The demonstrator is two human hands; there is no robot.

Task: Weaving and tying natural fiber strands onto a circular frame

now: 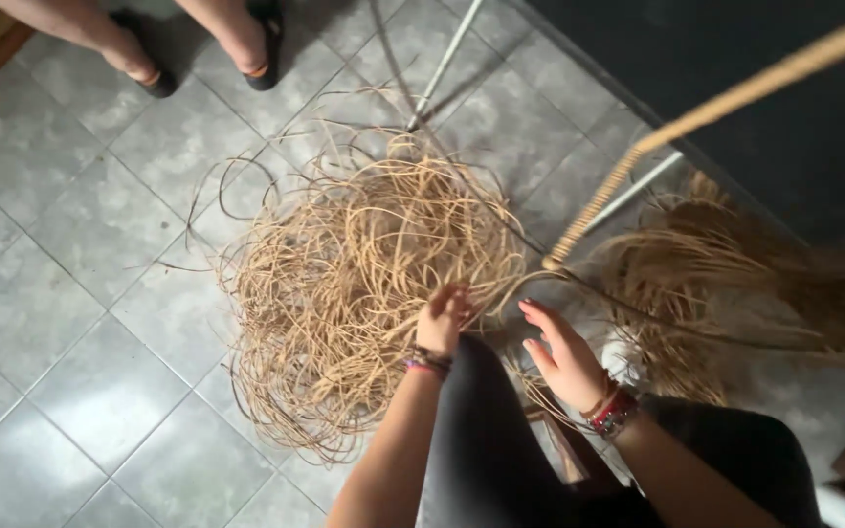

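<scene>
Head view: a floor of grey square tiles is seen from above, filling most of the frame, with a dark wall or panel across the upper right corner. On the tiles, at the centre, a large loose tangle of tan cane strands is spread, its loops curling outward over several tiles. A second, darker heap of the same strands is piled to the right, just beside the dark panel. A frame rail wrapped in woven cane is seen running diagonally from the upper right edge down to its end near the middle, between the two heaps. Thin pale metal rods are angled across the tiles above the central tangle.

The person's knee in dark cloth is seen at the bottom centre, between the two forearms. At the top left, the lower legs and dark sandals of another person are seen standing on the tiles, well apart from the tangle.

The left hand is laid on the lower right edge of the central tangle, fingers curled down into the strands; whether a strand is actually pinched cannot be told. Beaded bracelets are worn at that wrist. The right hand is held open, fingers extended and slightly spread, nothing gripped, just beside strands that trail from the tangle. A red band is worn at its wrist.
</scene>
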